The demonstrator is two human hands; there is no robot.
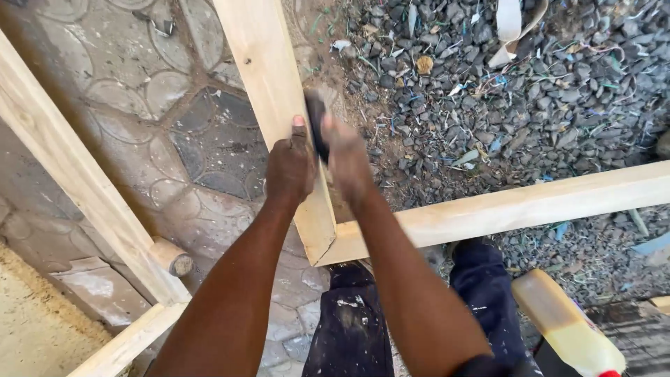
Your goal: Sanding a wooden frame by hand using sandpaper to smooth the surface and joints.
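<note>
while the left hand [289, 167] clamps its fingers on the upright plank [276, 105] to steady it, the right hand [347, 164], beside that plank, grips a blurred dark tool [316, 122]

Outdoor carpentry yard: timber frame [279, 105], paving [174, 132], gravel [523, 98]

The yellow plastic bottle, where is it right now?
In the head view, the yellow plastic bottle lies tilted at the bottom right, on the ground beside the person's dark trouser leg, below the horizontal wooden beam.
</note>
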